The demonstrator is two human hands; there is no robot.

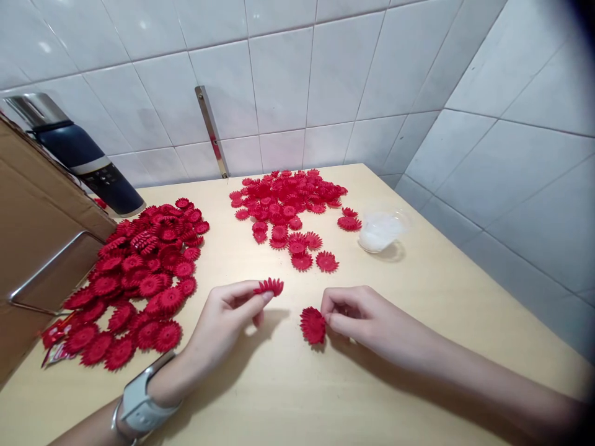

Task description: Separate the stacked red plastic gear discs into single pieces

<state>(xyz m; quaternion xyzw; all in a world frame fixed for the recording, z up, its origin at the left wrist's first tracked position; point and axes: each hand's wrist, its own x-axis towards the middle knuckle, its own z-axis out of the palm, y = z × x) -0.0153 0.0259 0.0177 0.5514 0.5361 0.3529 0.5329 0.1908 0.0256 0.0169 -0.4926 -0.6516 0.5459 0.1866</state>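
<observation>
Between thumb and forefinger my left hand (pixel 232 316) pinches a small red fabric flower (pixel 270 286), held edge-on above the table. My right hand (pixel 357 313) grips a second red flower (pixel 313 326) by its edge, its face turned toward me. The two flowers are apart, a short gap between them. A large pile of red flowers (pixel 151 285) lies to the left of my left hand. Farther back, in the middle, is another pile of red flowers (pixel 288 198), with a few loose ones nearest me.
A clear plastic cup (pixel 379 232) with whitish contents sits at the right. At the left stand a cardboard box (pixel 46 235) and a dark blue thermos (pixel 93 155). Red wrappers (pixel 58 341) lie by the box. A tiled wall (pixel 283 80) borders the table (pixel 260 402) behind.
</observation>
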